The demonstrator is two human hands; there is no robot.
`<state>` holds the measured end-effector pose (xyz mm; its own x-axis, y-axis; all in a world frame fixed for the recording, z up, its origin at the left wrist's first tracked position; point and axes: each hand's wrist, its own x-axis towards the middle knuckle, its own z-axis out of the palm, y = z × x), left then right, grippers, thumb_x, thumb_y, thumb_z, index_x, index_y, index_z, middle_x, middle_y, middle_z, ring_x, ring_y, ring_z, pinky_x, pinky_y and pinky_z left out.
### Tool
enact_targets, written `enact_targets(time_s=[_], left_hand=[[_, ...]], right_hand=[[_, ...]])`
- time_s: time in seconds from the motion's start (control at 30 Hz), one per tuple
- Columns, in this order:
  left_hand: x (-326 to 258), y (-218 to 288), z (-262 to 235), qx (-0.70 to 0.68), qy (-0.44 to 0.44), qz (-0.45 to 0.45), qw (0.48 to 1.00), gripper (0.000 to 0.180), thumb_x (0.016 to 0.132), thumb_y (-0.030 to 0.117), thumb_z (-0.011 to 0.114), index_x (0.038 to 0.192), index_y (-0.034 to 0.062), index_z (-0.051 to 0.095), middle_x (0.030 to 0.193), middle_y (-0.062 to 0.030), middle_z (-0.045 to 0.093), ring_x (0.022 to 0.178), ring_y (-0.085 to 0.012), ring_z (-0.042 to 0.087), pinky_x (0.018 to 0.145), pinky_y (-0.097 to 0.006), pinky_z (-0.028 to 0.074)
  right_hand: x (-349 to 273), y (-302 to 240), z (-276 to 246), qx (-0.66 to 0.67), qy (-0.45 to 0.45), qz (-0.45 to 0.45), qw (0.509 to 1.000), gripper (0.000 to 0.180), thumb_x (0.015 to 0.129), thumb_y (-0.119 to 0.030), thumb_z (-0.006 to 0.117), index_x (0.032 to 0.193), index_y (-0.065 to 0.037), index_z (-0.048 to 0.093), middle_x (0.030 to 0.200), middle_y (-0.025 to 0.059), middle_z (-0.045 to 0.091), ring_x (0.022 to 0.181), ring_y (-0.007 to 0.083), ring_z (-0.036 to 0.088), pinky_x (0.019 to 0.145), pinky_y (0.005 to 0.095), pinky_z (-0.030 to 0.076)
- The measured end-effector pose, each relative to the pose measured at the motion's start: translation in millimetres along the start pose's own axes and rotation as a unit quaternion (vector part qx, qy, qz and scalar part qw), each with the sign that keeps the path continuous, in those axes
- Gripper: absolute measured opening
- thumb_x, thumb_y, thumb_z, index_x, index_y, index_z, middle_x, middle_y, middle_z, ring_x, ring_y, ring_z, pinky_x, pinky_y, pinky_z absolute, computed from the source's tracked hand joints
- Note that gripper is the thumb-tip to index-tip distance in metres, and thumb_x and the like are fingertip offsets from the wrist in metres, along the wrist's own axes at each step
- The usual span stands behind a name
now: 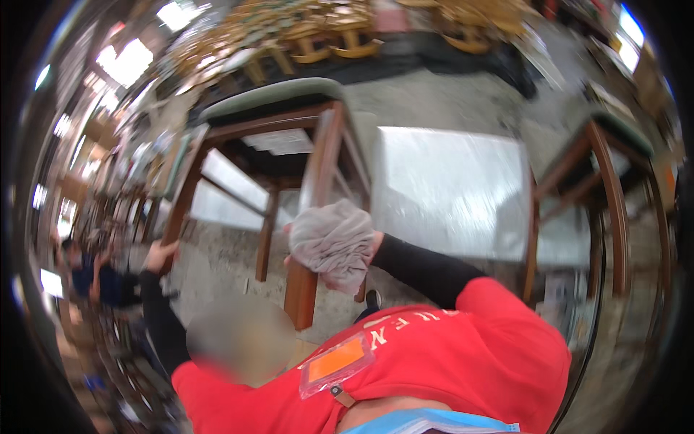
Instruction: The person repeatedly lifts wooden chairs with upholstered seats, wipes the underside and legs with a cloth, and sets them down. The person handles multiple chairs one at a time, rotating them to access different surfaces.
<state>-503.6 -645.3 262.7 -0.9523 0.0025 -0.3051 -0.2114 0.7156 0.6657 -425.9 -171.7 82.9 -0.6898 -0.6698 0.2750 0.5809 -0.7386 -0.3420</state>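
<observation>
A brown wooden stool with a grey-green padded seat is tilted up in front of me, two legs reaching toward my body. My left hand is closed around the lower end of its left leg. At the other near leg, my right hand presses a crumpled grey cloth around the wood; most of its fingers are hidden under the cloth. The foot of that leg sticks out below the cloth.
A shiny silver-grey work surface lies beyond the stool. To the right stands a similar dark-seated stool. Many wooden frames are stacked at the back. Another person is at the far left, blurred.
</observation>
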Motion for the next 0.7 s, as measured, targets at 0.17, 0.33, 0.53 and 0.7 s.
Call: enact_targets(time_s=[0.17, 0.33, 0.53, 0.7], left_hand=[[-7, -2, 16, -0.136, -0.077, -0.067, 0.985, 0.032, 0.081, 0.016, 0.072, 0.103, -0.0012, 0.057, 0.066, -0.0091, 0.057, 0.047, -0.0229, 0.059, 0.043, -0.039, 0.052], [-54, 5, 57, -0.121, -0.046, -0.042, 0.991, 0.031, 0.080, 0.008, 0.061, 0.108, 0.0028, 0.049, 0.068, -0.0086, 0.055, 0.045, -0.0214, 0.056, 0.041, -0.036, 0.049], [-117, 40, 149, -0.153, -0.070, -0.004, 0.986, 0.030, 0.080, 0.009, 0.061, 0.107, 0.0031, 0.047, 0.070, -0.0081, 0.055, 0.047, -0.0204, 0.057, 0.043, -0.034, 0.050], [-141, 129, 233, -0.154, -0.125, 0.005, 0.980, 0.028, 0.081, 0.010, 0.061, 0.106, 0.0036, 0.049, 0.073, -0.0074, 0.056, 0.049, -0.0188, 0.057, 0.045, -0.033, 0.050]], right_hand=[[-14, 3, -12, -0.047, 0.134, -0.030, 0.989, 0.046, 0.096, -0.021, 0.063, 0.135, -0.002, 0.051, 0.128, 0.0130, 0.059, 0.116, 0.0198, 0.057, 0.100, 0.0320, 0.048], [-81, -33, -10, -0.131, 0.230, -0.068, 0.962, 0.048, 0.097, -0.025, 0.062, 0.135, 0.002, 0.049, 0.122, 0.0173, 0.061, 0.108, 0.0241, 0.061, 0.093, 0.0333, 0.052], [-229, -101, 24, -0.221, 0.284, -0.090, 0.929, 0.053, 0.098, -0.029, 0.061, 0.135, 0.007, 0.047, 0.115, 0.0225, 0.063, 0.098, 0.0293, 0.066, 0.085, 0.0349, 0.056], [-339, -153, 78, -0.199, 0.159, -0.079, 0.964, 0.058, 0.099, -0.033, 0.060, 0.134, 0.011, 0.045, 0.109, 0.0269, 0.064, 0.090, 0.0336, 0.070, 0.079, 0.0363, 0.060]])
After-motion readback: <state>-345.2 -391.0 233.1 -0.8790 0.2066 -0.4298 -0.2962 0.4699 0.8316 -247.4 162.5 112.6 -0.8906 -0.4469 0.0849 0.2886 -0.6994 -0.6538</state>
